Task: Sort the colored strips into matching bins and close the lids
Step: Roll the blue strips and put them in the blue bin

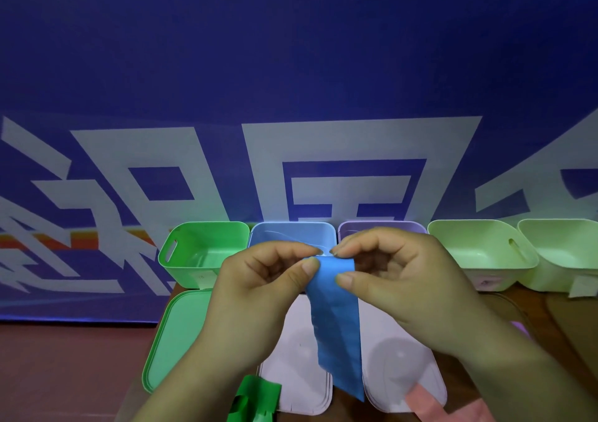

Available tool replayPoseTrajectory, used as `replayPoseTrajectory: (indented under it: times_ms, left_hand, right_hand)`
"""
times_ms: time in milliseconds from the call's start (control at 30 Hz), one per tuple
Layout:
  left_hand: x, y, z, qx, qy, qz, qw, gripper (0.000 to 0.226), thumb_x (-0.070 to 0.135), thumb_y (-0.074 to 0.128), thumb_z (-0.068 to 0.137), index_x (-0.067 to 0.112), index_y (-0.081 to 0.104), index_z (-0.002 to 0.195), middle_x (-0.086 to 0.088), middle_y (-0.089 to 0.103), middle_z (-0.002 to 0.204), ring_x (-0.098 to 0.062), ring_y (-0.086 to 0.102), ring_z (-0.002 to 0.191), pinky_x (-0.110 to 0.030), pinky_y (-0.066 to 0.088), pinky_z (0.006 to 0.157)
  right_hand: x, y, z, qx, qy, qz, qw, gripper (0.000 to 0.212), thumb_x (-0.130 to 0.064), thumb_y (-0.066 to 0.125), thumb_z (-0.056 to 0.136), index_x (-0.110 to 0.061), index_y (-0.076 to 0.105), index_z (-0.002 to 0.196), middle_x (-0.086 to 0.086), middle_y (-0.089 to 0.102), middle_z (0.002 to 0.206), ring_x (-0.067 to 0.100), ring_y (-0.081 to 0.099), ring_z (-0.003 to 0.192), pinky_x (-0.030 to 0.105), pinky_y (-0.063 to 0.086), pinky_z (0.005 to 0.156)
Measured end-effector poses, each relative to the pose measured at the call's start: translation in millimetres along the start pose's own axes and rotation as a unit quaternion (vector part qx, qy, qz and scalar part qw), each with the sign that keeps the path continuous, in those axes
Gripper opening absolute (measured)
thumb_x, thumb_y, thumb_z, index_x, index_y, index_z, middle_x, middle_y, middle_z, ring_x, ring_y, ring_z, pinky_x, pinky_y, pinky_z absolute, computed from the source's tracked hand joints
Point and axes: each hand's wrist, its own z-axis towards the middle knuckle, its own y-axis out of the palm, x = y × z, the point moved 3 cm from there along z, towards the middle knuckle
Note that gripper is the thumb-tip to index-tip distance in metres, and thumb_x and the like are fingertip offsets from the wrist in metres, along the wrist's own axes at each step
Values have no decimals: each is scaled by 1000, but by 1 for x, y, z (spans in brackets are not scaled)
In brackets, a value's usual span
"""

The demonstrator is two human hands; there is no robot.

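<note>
You hold the blue strip by its top edge, left hand and right hand each pinching a corner; it hangs just in front of the open blue bin. Lift it over the rim and feed the tail in fully, clear of the green bin and purple bin alongside.

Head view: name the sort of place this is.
Likely a staged tabletop sorting station, not a home: a row of open coloured bins with lids laid before them, and a blue printed banner right behind.
</note>
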Motion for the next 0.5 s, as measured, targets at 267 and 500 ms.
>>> replayPoseTrajectory:
  times_ms: [267,500]
  left_hand:
    - [-2,1,0,8,-8,15,1000,16,1,69,84,14,79,85,0,78,81,-9,72,73,-13,52,63]
    - [-7,0,1,3,2,20,1000,11,5,72,81,14,76,86,-1,76,79,-8,70,72,-14,51,66]
  right_hand:
    - [-3,-1,2,40,-16,-31,999,21,-9,80,78,-28,77,87,-3,76,86,15,73,81,29,60,74]
    - [-3,0,4,40,32,15,999,20,-3,80,76,-22,77,83,4,76,82,18,74,76,36,62,75]
